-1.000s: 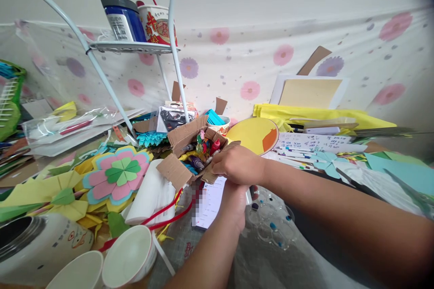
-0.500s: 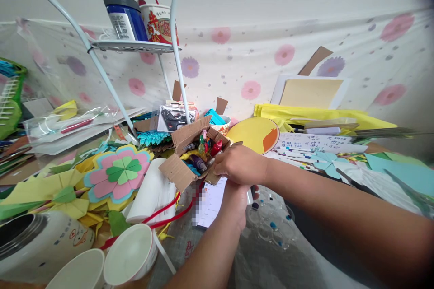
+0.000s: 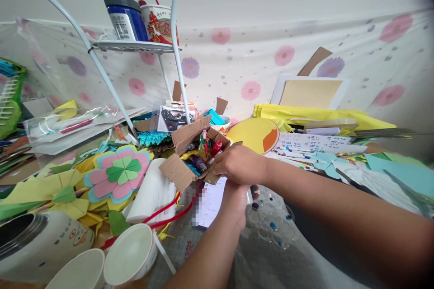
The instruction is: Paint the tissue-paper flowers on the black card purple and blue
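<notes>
My right hand [image 3: 241, 163] is closed, its curled fingers at the near right flap of an open cardboard box [image 3: 178, 172]. What those fingers grip, if anything, is hidden. Just below it, my left hand [image 3: 236, 193] is bent under the right one and mostly covered. Its fingertips show beside a small whitish thing, which I cannot make out. Inside the box lie several tubes and bottles, among them a red bottle [image 3: 216, 147] and a dark purple one [image 3: 198, 162]. A phone [image 3: 210, 205] with a lit screen lies under my left wrist.
A white-legged rack [image 3: 135, 46] holds a blue jar and a paper noodle cup. Paper flowers [image 3: 118, 169], a white roll [image 3: 151, 189], paper cups [image 3: 130, 253] and an uncapped flask [image 3: 57, 239] crowd the left. A yellow disc [image 3: 251, 134], pens and papers lie right.
</notes>
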The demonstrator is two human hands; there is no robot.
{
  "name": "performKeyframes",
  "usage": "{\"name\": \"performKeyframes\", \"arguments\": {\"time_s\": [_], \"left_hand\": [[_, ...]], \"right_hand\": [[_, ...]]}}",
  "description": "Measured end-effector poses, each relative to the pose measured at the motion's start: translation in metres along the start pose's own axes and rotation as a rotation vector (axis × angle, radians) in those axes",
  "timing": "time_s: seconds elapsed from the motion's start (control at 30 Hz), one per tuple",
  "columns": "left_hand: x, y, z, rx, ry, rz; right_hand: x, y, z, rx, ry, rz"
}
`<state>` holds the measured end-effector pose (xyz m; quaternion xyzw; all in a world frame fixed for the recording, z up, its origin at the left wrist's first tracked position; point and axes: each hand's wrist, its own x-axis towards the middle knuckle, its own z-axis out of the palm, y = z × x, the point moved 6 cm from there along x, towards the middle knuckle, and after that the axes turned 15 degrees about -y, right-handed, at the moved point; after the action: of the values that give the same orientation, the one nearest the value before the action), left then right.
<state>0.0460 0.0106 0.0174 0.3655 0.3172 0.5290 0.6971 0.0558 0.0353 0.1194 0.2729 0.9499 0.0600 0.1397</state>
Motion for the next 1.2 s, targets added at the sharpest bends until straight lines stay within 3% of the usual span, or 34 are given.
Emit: {"name": "performKeyframes", "arguments": {"time_s": [0.53,1.2], "left_hand": [[0.016,0.013,-0.014,0.006,0.001,0.001],[0.013,0.007,-0.010,0.006,-0.032,-0.027]], "right_hand": [[0.020,0.006,-0.027,-0.009,-0.033,0.113],[0.019,0.004,-0.027,-0.053,-0.076,0.050]]}}
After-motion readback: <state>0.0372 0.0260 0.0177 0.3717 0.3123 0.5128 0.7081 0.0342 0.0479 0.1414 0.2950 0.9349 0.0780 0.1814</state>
